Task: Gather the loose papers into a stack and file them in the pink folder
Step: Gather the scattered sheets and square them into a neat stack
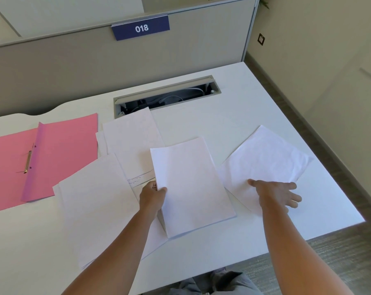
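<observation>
I see my left hand (153, 195) gripping a small stack of papers (191, 186) by its left edge, thumb on top and fingers curled underneath, so the stack sits tilted with its near end low over the bench (233, 116). My right hand (278, 193) is open, fingers spread and nearly straight, palm down over the near corner of a loose sheet (265, 160) that lies at an angle on the right side of the bench; I cannot tell for certain whether the fingertips press the sheet or hang just above it.

To the left of the held stack, another batch of sheets (97, 201) lies flat, partly under my left forearm. Behind it, a further sheet (131, 135) reaches back toward the cable slot (167, 96) cut into the bench, its far corner just overlapping the slot's edge. A sheet with a faint drawn line (137, 179) peeks out between these papers, just beside my left hand.

The pink folder (58, 145) lies open on the left part of the bench, well apart from both hands, with its metal fastener (28, 159) showing along the spine fold. Its right edge is just beside the far papers.

At the back stands a grey partition (73, 60) carrying a blue plate marked 018 (140, 28).
</observation>
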{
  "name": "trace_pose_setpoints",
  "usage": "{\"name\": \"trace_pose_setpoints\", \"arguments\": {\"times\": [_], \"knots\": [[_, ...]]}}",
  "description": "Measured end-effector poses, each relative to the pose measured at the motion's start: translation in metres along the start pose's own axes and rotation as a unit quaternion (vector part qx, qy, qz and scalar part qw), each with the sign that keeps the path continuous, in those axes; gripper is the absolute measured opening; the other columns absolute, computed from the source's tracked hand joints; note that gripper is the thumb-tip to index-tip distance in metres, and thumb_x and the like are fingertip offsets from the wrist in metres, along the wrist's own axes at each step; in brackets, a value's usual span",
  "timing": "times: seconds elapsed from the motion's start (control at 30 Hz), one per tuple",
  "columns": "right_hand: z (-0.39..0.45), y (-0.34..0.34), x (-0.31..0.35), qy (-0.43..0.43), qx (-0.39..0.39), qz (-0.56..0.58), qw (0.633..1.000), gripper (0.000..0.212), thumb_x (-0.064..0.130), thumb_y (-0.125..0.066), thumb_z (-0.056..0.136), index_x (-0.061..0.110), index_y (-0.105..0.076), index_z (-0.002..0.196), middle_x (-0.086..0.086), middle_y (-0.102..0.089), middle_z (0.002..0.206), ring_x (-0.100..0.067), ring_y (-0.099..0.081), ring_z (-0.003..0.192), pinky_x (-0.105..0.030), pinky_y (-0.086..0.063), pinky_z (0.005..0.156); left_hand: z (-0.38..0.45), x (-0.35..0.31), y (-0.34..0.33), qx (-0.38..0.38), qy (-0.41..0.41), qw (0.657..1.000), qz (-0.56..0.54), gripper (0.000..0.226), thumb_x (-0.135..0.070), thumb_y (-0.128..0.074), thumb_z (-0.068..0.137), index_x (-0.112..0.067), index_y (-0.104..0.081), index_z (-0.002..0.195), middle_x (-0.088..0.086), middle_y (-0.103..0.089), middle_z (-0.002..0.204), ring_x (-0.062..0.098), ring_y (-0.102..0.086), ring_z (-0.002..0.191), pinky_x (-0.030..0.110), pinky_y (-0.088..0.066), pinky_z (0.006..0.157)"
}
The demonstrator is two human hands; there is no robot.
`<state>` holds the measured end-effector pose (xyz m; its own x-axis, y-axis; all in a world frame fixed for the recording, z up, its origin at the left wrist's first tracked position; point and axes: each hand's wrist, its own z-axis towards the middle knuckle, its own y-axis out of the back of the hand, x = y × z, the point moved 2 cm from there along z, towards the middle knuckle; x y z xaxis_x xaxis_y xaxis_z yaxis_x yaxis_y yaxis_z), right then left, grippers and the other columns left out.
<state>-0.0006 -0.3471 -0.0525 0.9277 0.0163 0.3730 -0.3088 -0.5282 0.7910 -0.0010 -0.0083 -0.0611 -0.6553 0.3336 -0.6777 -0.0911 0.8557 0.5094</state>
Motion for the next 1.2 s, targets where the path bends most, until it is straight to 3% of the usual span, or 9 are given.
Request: {"name": "trace_pose_setpoints", "arguments": {"times": [0.37, 0.57, 0.73, 0.83, 0.93, 1.0, 1.07, 1.2], "knots": [[-0.005, -0.004, -0.002, 0.009, 0.016, -0.035, 0.999, 0.108, 0.047, -0.09, 0.048, 0.014, -0.025, 0.128, -0.02, -0.027, 0.129, -0.036, -0.031, 0.115, -0.048, -0.04, 0.085, 0.0, 0.003, -0.001, -0.002, 0.001, 1.0, -0.004, 0.008, -0.017, -0.061, 0.087, -0.017, -0.064, 0.094, -0.003, -0.067, 0.086, 0.017, -0.057, 0.073, 0.026, -0.042, 0.062], [-0.004, -0.004, -0.002, 0.0, 0.04, 0.034, 0.999, 0.107, 0.029, -0.093, 0.05, 0.01, -0.026, 0.131, -0.025, -0.029, 0.13, -0.039, -0.042, 0.108, -0.04, -0.038, 0.064, -0.001, 0.004, -0.001, 0.003, 0.0, 1.0, -0.008, 0.011, -0.018, -0.061, 0.087, -0.019, -0.064, 0.097, -0.003, -0.068, 0.088, 0.019, -0.059, 0.077, 0.026, -0.043, 0.064], [0.0, -0.005, -0.003, 0.006, 0.061, 0.028, 0.998, 0.082, 0.027, -0.085, 0.064, 0.002, -0.038, 0.126, -0.02, -0.049, 0.127, -0.038, -0.045, 0.118, -0.042, -0.039, 0.084, -0.003, 0.004, 0.0, 0.006, 0.0, 1.0, -0.014, 0.013, -0.017, -0.062, 0.087, -0.02, -0.064, 0.1, -0.006, -0.067, 0.089, 0.017, -0.06, 0.078, 0.025, -0.044, 0.063], [0.0, -0.005, -0.002, 0.047, 0.066, 0.01, 0.997, 0.041, 0.018, -0.063, 0.076, 0.005, -0.052, 0.113, -0.016, -0.061, 0.112, -0.037, -0.049, 0.111, -0.036, -0.032, 0.078, -0.003, 0.004, 0.0, 0.009, 0.002, 1.0, -0.021, 0.014, -0.017, -0.062, 0.087, -0.019, -0.065, 0.1, -0.005, -0.068, 0.09, 0.015, -0.061, 0.077, 0.024, -0.045, 0.063], [-0.006, -0.001, -0.001, 0.094, 0.055, 0.1, 0.989, 0.016, 0.013, -0.045, 0.082, 0.01, -0.053, 0.096, -0.012, -0.059, 0.099, -0.032, -0.054, 0.087, -0.033, -0.04, 0.071, -0.003, 0.005, 0.001, 0.012, 0.0, 1.0, -0.022, 0.015, -0.016, -0.062, 0.087, -0.02, -0.065, 0.101, -0.004, -0.07, 0.093, 0.016, -0.062, 0.077, 0.026, -0.046, 0.066], [-0.013, 0.003, 0.005, 0.131, 0.046, 0.136, 0.981, 0.015, 0.015, -0.043, 0.088, 0.013, -0.054, 0.098, -0.013, -0.058, 0.1, -0.031, -0.053, 0.08, -0.033, -0.041, 0.071, -0.003, 0.006, 0.002, 0.013, -0.002, 1.0, -0.026, 0.016, -0.016, -0.062, 0.088, -0.021, -0.065, 0.103, -0.006, -0.07, 0.093, 0.015, -0.063, 0.078, 0.026, -0.047, 0.066], [-0.018, 0.008, 0.016, 0.167, 0.035, 0.149, 0.974, 0.024, 0.016, -0.042, 0.09, 0.011, -0.058, 0.108, -0.015, -0.06, 0.105, -0.034, -0.056, 0.087, -0.034, -0.043, 0.074, -0.004, 0.006, 0.002, 0.009, -0.005, 1.0, -0.03, 0.017, -0.016, -0.062, 0.088, -0.023, -0.064, 0.104, -0.01, -0.069, 0.091, 0.012, -0.063, 0.077, 0.024, -0.046, 0.064], [-0.03, 0.018, 0.042, 0.213, 0.026, 0.215, 0.953, 0.025, 0.015, -0.044, 0.09, 0.011, -0.059, 0.109, -0.009, -0.061, 0.103, -0.029, -0.054, 0.088, -0.032, -0.041, 0.075, -0.005, 0.007, 0.002, 0.003, -0.008, 1.0, -0.029, 0.019, -0.016, -0.062, 0.088, -0.025, -0.064, 0.105, -0.007, -0.071, 0.096, 0.014, -0.065, 0.082, 0.025, -0.048, 0.068]]}}
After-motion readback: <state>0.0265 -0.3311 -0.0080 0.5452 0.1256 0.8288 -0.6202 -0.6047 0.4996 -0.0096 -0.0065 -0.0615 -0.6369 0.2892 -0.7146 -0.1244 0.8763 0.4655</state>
